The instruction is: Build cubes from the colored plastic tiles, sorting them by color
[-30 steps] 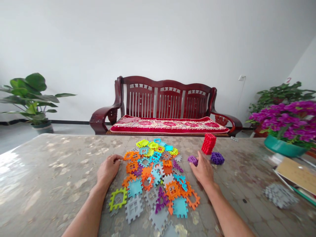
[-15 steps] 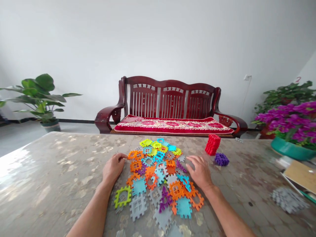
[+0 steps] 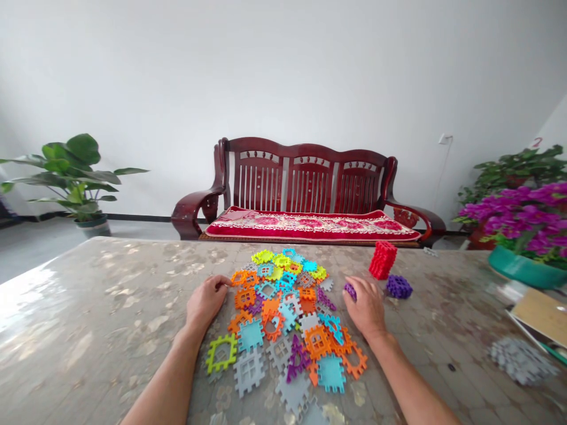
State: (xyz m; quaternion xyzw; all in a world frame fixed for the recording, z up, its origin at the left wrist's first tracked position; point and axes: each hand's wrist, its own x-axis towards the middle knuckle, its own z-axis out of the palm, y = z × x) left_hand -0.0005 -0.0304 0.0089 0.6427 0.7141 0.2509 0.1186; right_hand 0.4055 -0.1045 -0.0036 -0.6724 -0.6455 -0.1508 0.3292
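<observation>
From the head camera, both hands work at a pile of flat interlocking tiles point(image 3: 287, 316) spread on the table point(image 3: 110, 307); the right hand point(image 3: 367, 307) is curled over a small purple piece point(image 3: 349, 290) at the pile's far right edge, fingers closed on it; the left hand point(image 3: 206, 302) rests at the pile's left edge, its bent fingertips against an orange tile point(image 3: 241, 277), though a real pinch cannot be made out; this looks like the picking-out stage, and lifting the purple piece would call for a clean pull clear of its neighbours; a red tower point(image 3: 383, 260) and a purple cube point(image 3: 398, 287) stand just beyond the right hand; the only writing is a red mark like a "2" point(image 3: 537, 142) on the wall.
</observation>
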